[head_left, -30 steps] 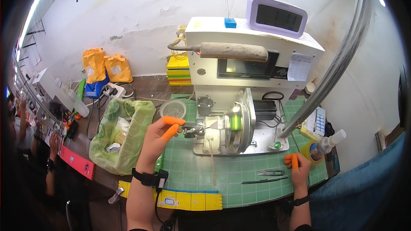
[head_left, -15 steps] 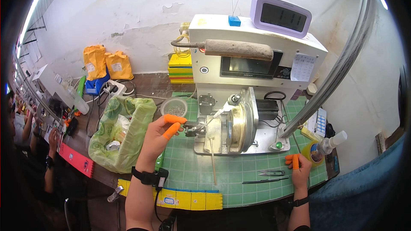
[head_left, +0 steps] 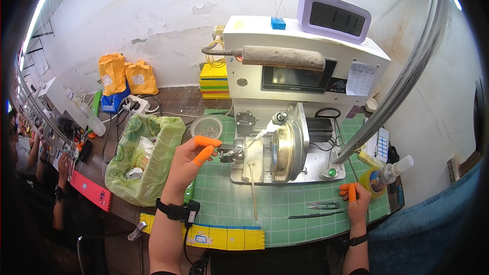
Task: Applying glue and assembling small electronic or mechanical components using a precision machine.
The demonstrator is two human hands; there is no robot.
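Nearest, a long yellow segmented strip (head_left: 232, 239) is laid in front of a white, box-shaped metal machine (head_left: 270, 106). A slim black tool (head_left: 316, 215) and small metal snips (head_left: 323, 205) are placed closer to the machine. At the machine's front right, the right hand (head_left: 355, 197) is rested with fingers curled in; whether anything is held cannot be told. At the machine's front left, a small dark metal clamp (head_left: 232, 154) is pinched between the orange-covered thumb and forefinger of the left hand (head_left: 186, 165). Atop the machine, a lilac digital clock (head_left: 333, 18) is set.
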